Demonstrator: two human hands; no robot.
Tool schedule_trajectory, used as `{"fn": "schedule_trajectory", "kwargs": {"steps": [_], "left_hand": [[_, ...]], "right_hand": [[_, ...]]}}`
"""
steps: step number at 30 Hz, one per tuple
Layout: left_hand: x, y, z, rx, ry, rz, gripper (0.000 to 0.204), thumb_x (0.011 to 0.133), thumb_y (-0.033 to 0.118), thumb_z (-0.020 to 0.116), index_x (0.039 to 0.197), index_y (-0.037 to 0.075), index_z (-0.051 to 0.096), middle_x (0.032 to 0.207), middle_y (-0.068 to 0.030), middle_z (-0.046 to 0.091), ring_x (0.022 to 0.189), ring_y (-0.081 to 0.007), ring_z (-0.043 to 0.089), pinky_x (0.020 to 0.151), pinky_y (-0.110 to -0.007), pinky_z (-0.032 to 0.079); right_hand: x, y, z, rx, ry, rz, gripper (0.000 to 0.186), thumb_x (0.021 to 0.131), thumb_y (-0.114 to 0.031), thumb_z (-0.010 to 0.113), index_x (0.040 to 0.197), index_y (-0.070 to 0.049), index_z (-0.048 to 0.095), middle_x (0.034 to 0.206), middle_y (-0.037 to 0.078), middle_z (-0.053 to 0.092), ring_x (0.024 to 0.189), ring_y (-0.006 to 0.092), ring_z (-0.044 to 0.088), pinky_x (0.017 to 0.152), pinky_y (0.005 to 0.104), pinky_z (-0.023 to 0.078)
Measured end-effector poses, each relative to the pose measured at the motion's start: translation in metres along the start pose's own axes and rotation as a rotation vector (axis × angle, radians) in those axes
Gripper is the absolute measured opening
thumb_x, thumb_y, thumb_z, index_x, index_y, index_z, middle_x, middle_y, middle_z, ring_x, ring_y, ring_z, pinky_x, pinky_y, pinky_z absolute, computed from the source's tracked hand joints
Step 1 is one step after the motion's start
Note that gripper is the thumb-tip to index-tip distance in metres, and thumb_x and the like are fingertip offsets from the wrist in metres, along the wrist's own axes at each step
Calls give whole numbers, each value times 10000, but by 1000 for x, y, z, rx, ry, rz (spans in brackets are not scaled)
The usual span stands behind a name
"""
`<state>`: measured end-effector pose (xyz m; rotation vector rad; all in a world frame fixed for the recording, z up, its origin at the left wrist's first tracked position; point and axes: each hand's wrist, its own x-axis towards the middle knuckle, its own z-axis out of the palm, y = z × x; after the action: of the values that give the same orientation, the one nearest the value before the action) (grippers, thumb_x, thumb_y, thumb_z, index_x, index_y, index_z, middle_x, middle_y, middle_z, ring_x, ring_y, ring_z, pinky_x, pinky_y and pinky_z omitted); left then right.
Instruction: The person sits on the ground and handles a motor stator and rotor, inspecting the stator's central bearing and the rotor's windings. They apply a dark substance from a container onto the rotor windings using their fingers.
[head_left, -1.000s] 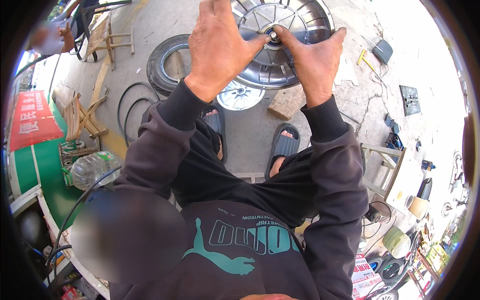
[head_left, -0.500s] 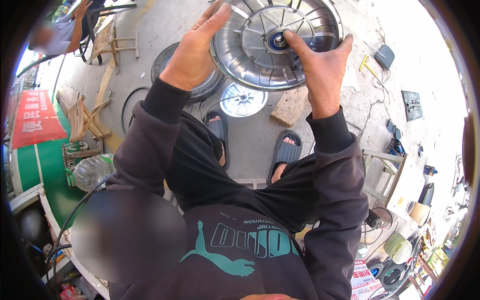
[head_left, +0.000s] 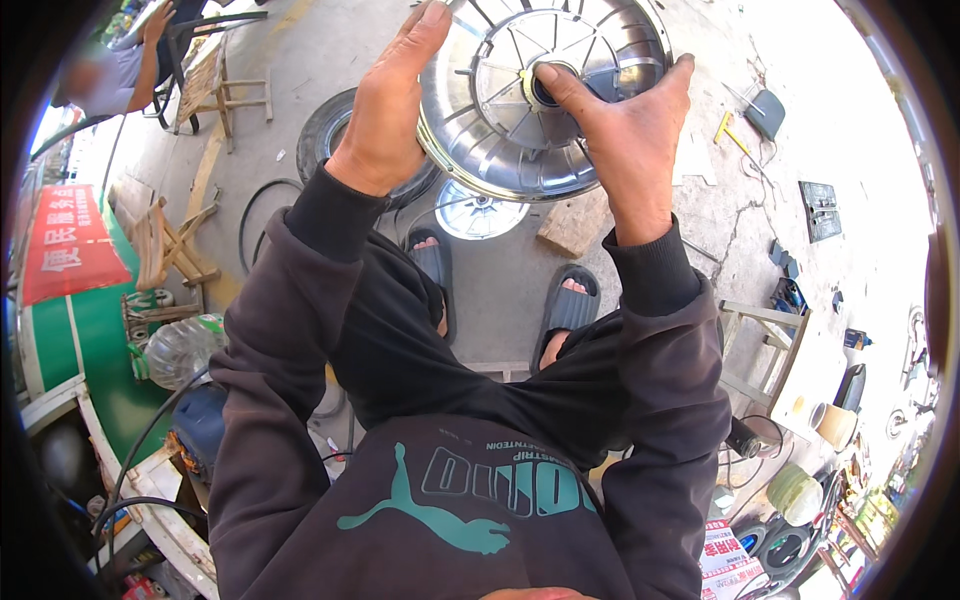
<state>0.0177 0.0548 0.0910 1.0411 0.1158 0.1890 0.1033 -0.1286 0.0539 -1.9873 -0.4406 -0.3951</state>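
I hold up a round, shiny metal hub cover [head_left: 500, 150] with ribs fanning out from its centre and a bearing seat in the middle. My left hand [head_left: 385, 110] grips its left rim, the fingers partly hidden behind it. The thumb of my right hand [head_left: 632, 130] presses on the central bearing, while a finger reaches to the right rim. Below the cover on the ground lies a second, spoked metal disc [head_left: 470, 214]. A tyre [head_left: 322, 128] rests partly behind my left wrist.
A wooden block [head_left: 577, 224] lies ahead of my sandalled feet. Wooden stools [head_left: 228, 95] stand at the far left, near a seated person [head_left: 125, 75]. To the right are a yellow-handled hammer [head_left: 735, 135], a black tray [head_left: 820, 210] and a small bench [head_left: 800, 365].
The hub cover has shifted slightly left and down, tilting a little. Both hands have moved with it, and my right thumb stays at its centre.
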Motion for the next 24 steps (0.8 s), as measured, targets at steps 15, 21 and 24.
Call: {"fn": "schedule_trajectory", "kwargs": {"steps": [15,21,24], "left_hand": [[-15,23,0,97,-55,278,442,1094,282,356,1458,43,429,1360,-62,564,1232,-154,554,1036,-310,464],[-16,25,-11,-101,-43,149,479,1082,353,393,1424,24,460,1339,-94,587,1212,-205,581,1036,-364,464],[-17,23,-13,-115,-77,144,470,1085,346,378,1425,32,462,1347,-83,576,1218,-189,572,1040,-352,458]], "right_hand": [[-14,-14,-37,-332,-43,-584,727,753,-341,849,1387,-135,558,1421,222,430,1262,397,457,1034,485,395],[-14,-16,-37,-357,-148,-587,765,759,-535,790,1435,-283,535,1573,227,269,1432,440,260,1130,507,295],[-11,-17,-36,-372,-169,-604,735,760,-534,793,1415,-297,558,1577,199,272,1437,429,261,1139,521,279]]}}
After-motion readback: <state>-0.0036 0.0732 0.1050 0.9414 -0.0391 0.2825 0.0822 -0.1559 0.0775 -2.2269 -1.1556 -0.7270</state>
